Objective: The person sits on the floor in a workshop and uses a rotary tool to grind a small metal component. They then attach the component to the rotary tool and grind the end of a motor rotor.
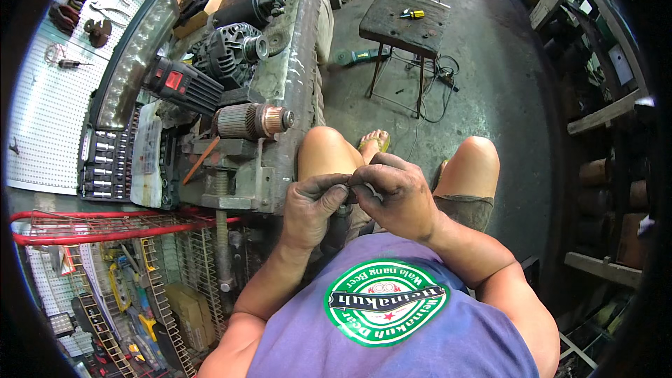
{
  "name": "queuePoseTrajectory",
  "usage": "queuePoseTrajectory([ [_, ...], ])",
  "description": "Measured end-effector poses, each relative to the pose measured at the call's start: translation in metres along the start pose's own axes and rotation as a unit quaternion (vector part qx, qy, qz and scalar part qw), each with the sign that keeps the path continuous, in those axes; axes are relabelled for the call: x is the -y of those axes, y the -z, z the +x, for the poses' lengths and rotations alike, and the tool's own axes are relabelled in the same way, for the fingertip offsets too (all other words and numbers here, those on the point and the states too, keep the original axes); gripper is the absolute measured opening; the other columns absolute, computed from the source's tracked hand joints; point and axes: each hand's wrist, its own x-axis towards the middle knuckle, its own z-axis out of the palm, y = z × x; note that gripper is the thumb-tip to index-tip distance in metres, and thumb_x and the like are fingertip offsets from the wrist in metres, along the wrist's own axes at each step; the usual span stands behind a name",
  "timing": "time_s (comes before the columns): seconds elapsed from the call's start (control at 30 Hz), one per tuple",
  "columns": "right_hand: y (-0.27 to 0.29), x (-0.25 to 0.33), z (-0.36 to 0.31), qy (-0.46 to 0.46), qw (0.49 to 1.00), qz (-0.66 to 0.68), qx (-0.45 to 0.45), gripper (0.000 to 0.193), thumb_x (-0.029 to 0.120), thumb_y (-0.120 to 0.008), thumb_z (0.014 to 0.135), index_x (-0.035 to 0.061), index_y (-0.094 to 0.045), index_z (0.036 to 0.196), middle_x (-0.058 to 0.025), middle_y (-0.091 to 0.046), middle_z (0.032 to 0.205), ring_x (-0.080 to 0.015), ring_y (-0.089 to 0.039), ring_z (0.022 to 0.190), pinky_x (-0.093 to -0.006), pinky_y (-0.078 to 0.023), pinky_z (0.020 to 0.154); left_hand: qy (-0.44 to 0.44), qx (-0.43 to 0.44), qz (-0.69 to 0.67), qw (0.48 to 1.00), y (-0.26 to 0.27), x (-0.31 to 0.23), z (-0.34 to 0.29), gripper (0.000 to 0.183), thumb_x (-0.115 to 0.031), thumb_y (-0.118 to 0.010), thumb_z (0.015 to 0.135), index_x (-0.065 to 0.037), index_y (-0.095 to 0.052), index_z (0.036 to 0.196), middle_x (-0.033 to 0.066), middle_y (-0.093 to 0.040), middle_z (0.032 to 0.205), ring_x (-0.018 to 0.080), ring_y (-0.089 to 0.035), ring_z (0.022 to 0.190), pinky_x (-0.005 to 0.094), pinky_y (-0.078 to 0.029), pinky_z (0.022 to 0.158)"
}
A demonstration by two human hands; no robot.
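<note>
Above my lap, my left hand (310, 211) and my right hand (397, 194) meet fingertip to fingertip, both closed in a pinch. Something small and dark seems to sit between the fingers, too small to name. Grime covers the skin of both hands. To the left of them, a motor armature (245, 121) with a copper commutator lies on top of the bench vise (245, 185). Neither hand touches it. A thin wooden stick (201, 161) leans beside the vise.
Along the workbench (297, 49) are an alternator (229, 52), a starter motor (246, 8), a black-and-red power tool (183, 84) and a socket set (105, 161). A stool (392, 24) carries a yellow-handled screwdriver (414, 14); an angle grinder (360, 57) lies on the floor. Shelving (605, 122) stands right.
</note>
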Motion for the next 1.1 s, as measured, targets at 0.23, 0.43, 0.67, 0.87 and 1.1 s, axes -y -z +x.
queuePoseTrajectory([
  [0.23, -0.012, 0.004, -0.007, -0.085, 0.991, 0.101, -0.029, 0.021, -0.004, -0.080, 0.079, 0.0034, -0.079, 0.099, -0.0121, -0.067, 0.085, -0.0273, -0.069, 0.073, -0.0381, -0.056, 0.064, -0.053, -0.029, 0.009, 0.998, -0.004, 0.005, -0.007, 0.024, -0.011, -0.078, 0.102, 0.002, -0.078, 0.121, 0.0108, -0.081, 0.106, 0.0163, -0.076, 0.093, 0.0310, -0.063, 0.089],
  [0.43, -0.007, 0.016, -0.010, 0.057, 0.997, -0.014, -0.046, 0.023, -0.003, -0.082, 0.077, 0.0037, -0.079, 0.099, -0.0112, -0.066, 0.082, -0.0270, -0.069, 0.073, -0.0382, -0.055, 0.062, -0.040, -0.033, 0.025, 0.998, 0.001, 0.005, -0.011, 0.021, -0.005, -0.079, 0.099, 0.001, -0.079, 0.119, 0.0100, -0.081, 0.106, 0.0147, -0.076, 0.093, 0.0278, -0.062, 0.088],
  [0.67, -0.006, 0.013, -0.009, -0.084, 0.993, 0.079, -0.015, 0.016, -0.001, -0.078, 0.086, 0.0002, -0.078, 0.101, -0.0083, -0.069, 0.084, -0.0190, -0.068, 0.075, -0.0337, -0.055, 0.070, -0.038, -0.024, -0.045, 0.998, -0.005, 0.002, -0.011, 0.021, -0.001, -0.077, 0.099, 0.001, -0.079, 0.120, 0.0118, -0.082, 0.109, 0.0165, -0.077, 0.096, 0.0288, -0.063, 0.089],
  [0.87, -0.016, 0.005, -0.012, -0.211, 0.936, 0.283, -0.009, 0.015, 0.007, -0.074, 0.095, -0.0041, -0.078, 0.103, -0.0079, -0.075, 0.091, -0.0128, -0.066, 0.083, -0.0297, -0.055, 0.076, -0.030, -0.036, -0.018, 0.999, -0.005, 0.002, -0.010, 0.021, 0.000, -0.076, 0.099, 0.001, -0.079, 0.120, 0.0128, -0.082, 0.109, 0.0175, -0.078, 0.096, 0.0304, -0.064, 0.090],
  [1.1, 0.003, 0.007, -0.006, -0.264, 0.936, 0.230, 0.045, 0.020, 0.013, -0.073, 0.096, -0.0036, -0.079, 0.104, -0.0075, -0.074, 0.086, -0.0149, -0.065, 0.084, -0.0346, -0.055, 0.081, -0.052, -0.083, 0.092, 0.991, -0.018, 0.008, -0.014, 0.024, 0.002, -0.079, 0.097, 0.002, -0.078, 0.121, 0.0113, -0.082, 0.110, 0.0148, -0.077, 0.096, 0.0279, -0.063, 0.087],
])
